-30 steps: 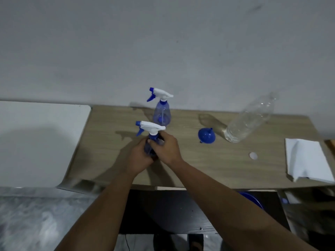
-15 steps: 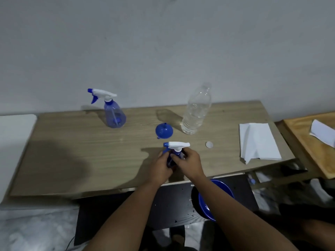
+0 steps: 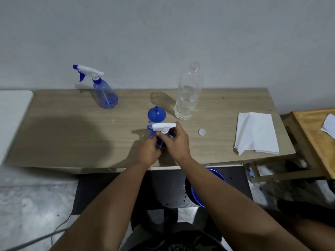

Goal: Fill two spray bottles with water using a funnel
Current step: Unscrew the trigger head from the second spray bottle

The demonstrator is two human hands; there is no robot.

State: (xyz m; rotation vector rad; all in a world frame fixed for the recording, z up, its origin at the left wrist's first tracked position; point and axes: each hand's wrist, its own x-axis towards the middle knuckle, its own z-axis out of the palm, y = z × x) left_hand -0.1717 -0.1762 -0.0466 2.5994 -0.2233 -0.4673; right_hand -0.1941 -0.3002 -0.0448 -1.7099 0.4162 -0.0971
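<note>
Your two hands meet at the near spray bottle (image 3: 160,140), just below the centre of the frame, standing upright on the wooden counter (image 3: 72,134) close to its front edge. Your left hand (image 3: 147,153) wraps the blue body from the left and grasps it; your right hand (image 3: 176,142) comes in from the right, its fingers curled round the collar just under the white trigger head (image 3: 163,126), whose nozzle points to the left of the frame. Both grips are closed on this one bottle. Its long axis runs straight up between your hands, so the coming move looks to turn on twisting the head about that axis while the left hand keeps the body steady. That reads as unscrewing the sprayer, though the threads are hidden by your fingers.

The blue funnel (image 3: 154,115) sits mouth-down just beyond the bottle, nearer your right hand. The clear water bottle (image 3: 188,93), uncapped and partly full, stands just right of the funnel, with its white cap (image 3: 202,132) lying right of your hands. The second spray bottle (image 3: 104,91) stands well apart at the upper left, capped. Both forearms reach in from the bottom edge, angled toward each other.
</note>
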